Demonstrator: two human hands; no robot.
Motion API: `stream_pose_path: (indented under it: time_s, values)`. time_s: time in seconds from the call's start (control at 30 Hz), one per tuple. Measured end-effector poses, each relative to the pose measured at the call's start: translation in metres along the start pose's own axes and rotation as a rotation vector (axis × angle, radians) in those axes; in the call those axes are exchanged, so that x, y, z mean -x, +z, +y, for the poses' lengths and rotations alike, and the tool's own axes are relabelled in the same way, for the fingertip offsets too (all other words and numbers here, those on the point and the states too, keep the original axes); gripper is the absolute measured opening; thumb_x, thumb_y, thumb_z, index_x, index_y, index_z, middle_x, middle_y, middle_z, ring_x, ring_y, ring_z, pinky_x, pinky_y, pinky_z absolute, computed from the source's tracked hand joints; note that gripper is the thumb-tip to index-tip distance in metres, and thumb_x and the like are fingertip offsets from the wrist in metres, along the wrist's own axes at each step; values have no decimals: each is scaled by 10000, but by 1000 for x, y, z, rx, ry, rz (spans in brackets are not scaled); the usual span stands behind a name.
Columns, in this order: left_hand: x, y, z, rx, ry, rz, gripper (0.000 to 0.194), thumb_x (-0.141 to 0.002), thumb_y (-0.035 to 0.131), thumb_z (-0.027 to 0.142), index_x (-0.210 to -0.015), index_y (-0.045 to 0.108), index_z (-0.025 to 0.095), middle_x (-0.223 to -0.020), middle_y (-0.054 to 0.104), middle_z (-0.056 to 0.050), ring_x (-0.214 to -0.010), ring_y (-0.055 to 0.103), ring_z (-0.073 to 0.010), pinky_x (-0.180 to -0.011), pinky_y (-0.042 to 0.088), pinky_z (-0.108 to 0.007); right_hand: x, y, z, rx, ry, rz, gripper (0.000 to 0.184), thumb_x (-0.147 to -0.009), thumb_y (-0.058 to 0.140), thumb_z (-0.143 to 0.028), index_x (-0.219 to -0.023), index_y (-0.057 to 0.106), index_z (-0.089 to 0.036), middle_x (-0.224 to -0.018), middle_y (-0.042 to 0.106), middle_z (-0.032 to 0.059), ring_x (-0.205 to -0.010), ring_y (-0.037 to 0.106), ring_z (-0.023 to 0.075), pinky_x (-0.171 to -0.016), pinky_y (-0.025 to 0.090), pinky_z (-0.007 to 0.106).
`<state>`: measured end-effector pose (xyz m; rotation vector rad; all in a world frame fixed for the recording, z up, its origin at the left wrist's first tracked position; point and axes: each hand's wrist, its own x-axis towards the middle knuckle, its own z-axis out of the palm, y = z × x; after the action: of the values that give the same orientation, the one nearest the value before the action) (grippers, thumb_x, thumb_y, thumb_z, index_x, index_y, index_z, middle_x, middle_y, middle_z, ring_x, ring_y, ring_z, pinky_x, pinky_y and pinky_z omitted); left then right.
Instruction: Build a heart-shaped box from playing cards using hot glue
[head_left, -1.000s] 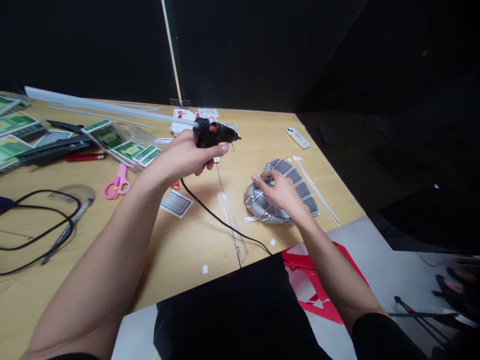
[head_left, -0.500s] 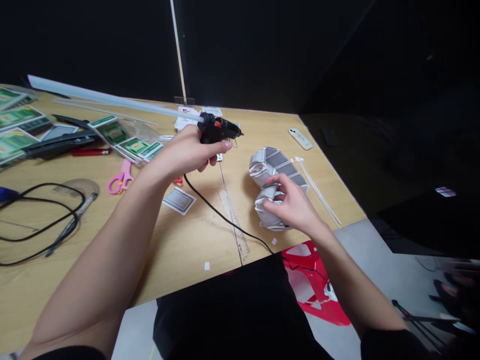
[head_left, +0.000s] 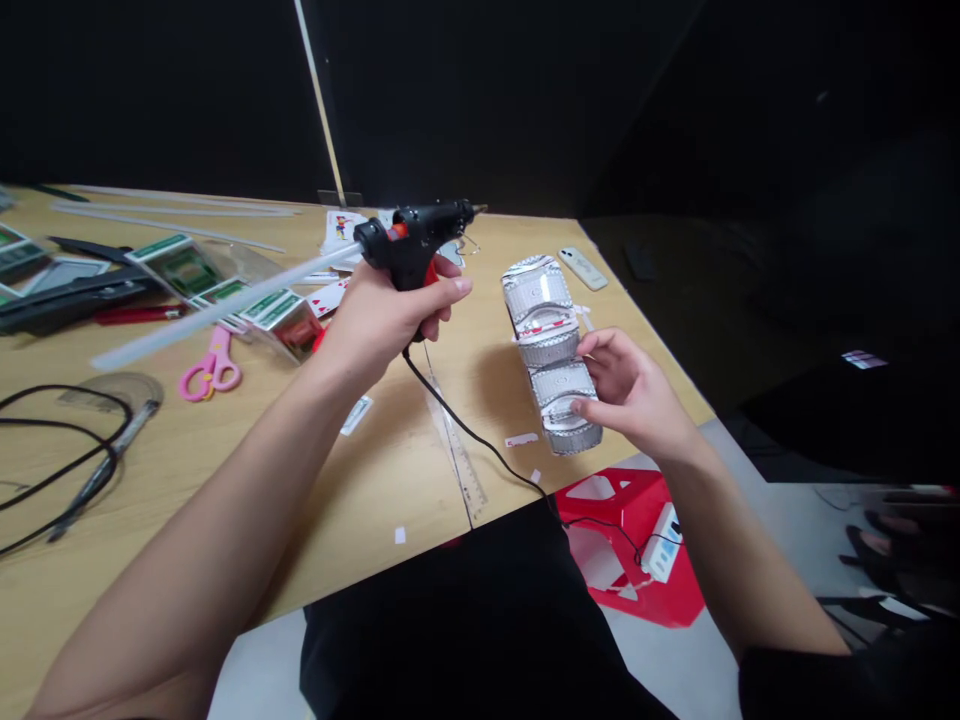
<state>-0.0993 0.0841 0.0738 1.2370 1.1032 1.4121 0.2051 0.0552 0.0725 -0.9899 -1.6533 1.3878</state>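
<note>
In my left hand (head_left: 397, 310) is a black glue gun (head_left: 412, 240), its nozzle pointing up and to the right. A long clear glue stick (head_left: 232, 308) juts from its back, and a black cord runs down from the handle. My right hand (head_left: 634, 392) grips the right side of a model folded from playing cards (head_left: 551, 300), thumb on the near part and fingers behind it. The model shows two rounded, patterned grey-and-white sections, held up over the table. Its underside is hidden.
Pink scissors (head_left: 211, 368), card boxes (head_left: 176, 270) and a coiled black cable (head_left: 56, 390) lie on the left. A clear ruler (head_left: 459, 455) and paper scraps are in the middle. A phone (head_left: 583, 268) rests at the back right. A red stool (head_left: 660, 600) stands below the edge.
My right hand has turned the card model so its patterned outer faces show. My left hand has tilted the glue gun nozzle upward, and the stick's end has dropped.
</note>
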Motion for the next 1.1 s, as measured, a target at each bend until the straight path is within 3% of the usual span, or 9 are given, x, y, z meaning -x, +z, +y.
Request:
stream_pose_path:
  time_s: [0.17, 0.43, 0.53, 0.63, 0.7, 0.93, 1.1]
  values:
    - [8, 17, -2, 14, 33, 24, 315, -808, 930, 318, -1041, 737, 227, -722, 644, 24, -597, 596, -132, -619, 514, -286, -5, -2, -1, -16, -27, 22, 629, -717, 945, -130, -1195, 581, -315, -1253, 686, 29, -1018, 706, 194, -814, 598, 318]
    - [13, 22, -1, 11, 40, 44, 293, -836, 928, 314, -1036, 735, 220, -729, 656, 29, -607, 597, -122, -634, 518, -282, -5, -9, 0, 7, -139, -13, 704, -753, 936, -164, -1319, 559, -349, -1348, 707, 49, -1103, 723, 241, -831, 623, 363]
    - [11, 24, -7, 47, 56, 54, 337, -842, 942, 381, -1044, 732, 212, -792, 673, 13, -628, 612, -119, -623, 537, -280, -5, -13, 1, 31, -212, -57, 768, -779, 931, -213, -1444, 578, -364, -1407, 708, 60, -1259, 700, 288, -961, 637, 429]
    - [9, 25, -14, 133, 76, 61, 401, -830, 961, 440, -1072, 731, 218, -843, 679, 8, -627, 612, -111, -644, 574, -288, -5, -18, 1, 68, -249, -90, 777, -814, 917, -234, -1511, 602, -369, -1509, 678, 55, -1419, 639, 319, -1161, 576, 502]
    - [7, 25, -18, 179, 83, 62, 438, -819, 974, 450, -1107, 728, 230, -824, 667, 19, -622, 618, -112, -672, 592, -298, -6, -20, 1, 75, -268, -101, 735, -835, 902, -227, -1500, 628, -379, -1522, 673, 41, -1438, 631, 315, -1206, 549, 503]
    - [8, 23, -20, 212, 98, 58, 444, -808, 993, 408, -1126, 729, 244, -793, 669, 23, -643, 631, -124, -685, 585, -303, -6, -20, -1, 107, -229, -135, 580, -846, 854, -181, -1362, 660, -361, -1327, 724, 37, -1216, 709, 272, -1006, 611, 412]
    - [7, 19, -14, 188, 98, 53, 379, -833, 958, 362, -1107, 728, 236, -705, 641, 40, -627, 625, -135, -682, 565, -307, -6, -27, -2, 332, -206, -99, 585, -824, 797, -121, -1326, 610, -356, -1236, 707, 20, -1063, 717, 238, -876, 598, 369]
